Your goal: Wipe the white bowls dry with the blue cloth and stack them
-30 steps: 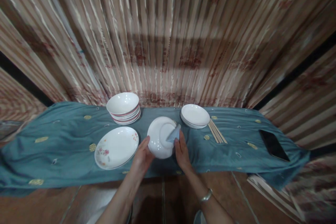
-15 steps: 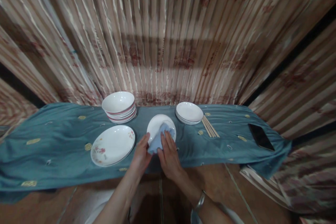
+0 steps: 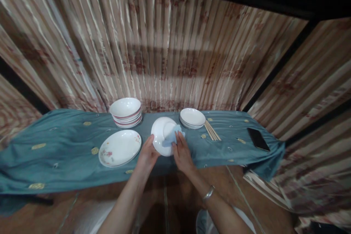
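A small white plate [image 3: 158, 130] is held above the table's front half, its underside with the round foot ring facing me. My left hand [image 3: 148, 153] grips the plate by its left lower rim. Pressed against the plate's right side is a light blue cloth [image 3: 170, 137], with my right hand [image 3: 182, 153] closed on it. Left of my hands lies a large oval plate [image 3: 120, 148] with a floral pattern; another rim shows beneath it.
A stack of white bowls [image 3: 125, 108] with red rims stands at the back left. Stacked small plates [image 3: 193, 116] sit at back right, beside several chopsticks [image 3: 212, 131]. A black phone [image 3: 258, 139] lies on the green tablecloth [image 3: 71, 146] at right. A curtain [image 3: 164, 44] hangs behind.
The small plate has been turned from its face to its underside. The cloth and my right hand have shifted to its right side. The head view has moved slightly.
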The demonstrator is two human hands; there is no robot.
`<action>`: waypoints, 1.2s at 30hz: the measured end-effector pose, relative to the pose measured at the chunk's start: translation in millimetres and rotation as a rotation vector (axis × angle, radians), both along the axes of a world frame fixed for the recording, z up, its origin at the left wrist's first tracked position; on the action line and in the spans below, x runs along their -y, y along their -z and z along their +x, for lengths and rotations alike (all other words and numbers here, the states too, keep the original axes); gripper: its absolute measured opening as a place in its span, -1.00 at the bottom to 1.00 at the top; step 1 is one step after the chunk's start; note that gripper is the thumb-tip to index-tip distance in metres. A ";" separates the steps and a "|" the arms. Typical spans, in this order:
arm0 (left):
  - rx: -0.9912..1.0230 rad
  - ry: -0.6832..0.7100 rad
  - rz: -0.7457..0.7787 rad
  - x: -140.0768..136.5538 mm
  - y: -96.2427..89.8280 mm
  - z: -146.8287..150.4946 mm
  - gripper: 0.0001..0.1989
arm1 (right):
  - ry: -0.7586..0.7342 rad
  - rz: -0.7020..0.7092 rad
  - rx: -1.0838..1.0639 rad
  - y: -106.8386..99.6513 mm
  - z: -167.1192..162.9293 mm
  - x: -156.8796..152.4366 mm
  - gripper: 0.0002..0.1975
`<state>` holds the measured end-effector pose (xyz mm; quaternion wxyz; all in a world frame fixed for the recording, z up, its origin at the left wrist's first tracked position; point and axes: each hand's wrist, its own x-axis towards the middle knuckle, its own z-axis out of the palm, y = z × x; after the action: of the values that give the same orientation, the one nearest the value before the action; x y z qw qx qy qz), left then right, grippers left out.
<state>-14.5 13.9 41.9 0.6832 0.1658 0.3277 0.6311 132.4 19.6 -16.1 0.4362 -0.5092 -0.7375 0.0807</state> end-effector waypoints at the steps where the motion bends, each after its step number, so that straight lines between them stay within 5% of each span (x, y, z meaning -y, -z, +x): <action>1: 0.008 -0.006 0.016 -0.6 -1.1 -2.0 -0.58 | -0.013 0.008 0.003 -1.3 -2.9 4.9 -0.49; 10: 0.043 -0.118 0.084 8.1 -14.1 -5.4 -0.68 | -0.150 0.202 0.175 -32.4 -25.8 40.7 -0.44; 22: -0.089 -0.033 0.103 32.7 -43.1 3.9 -0.66 | -0.067 0.201 0.144 -75.3 -19.0 18.7 -0.54; 36: -0.001 -0.143 0.065 27.3 -41.8 -0.5 -0.64 | 0.055 -0.107 -0.220 -42.6 -7.3 -15.7 -0.52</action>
<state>-14.9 -13.4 83.7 0.6304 0.1645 0.3183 0.6886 125.2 35.3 26.5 0.4886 -0.5399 -0.6656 0.1635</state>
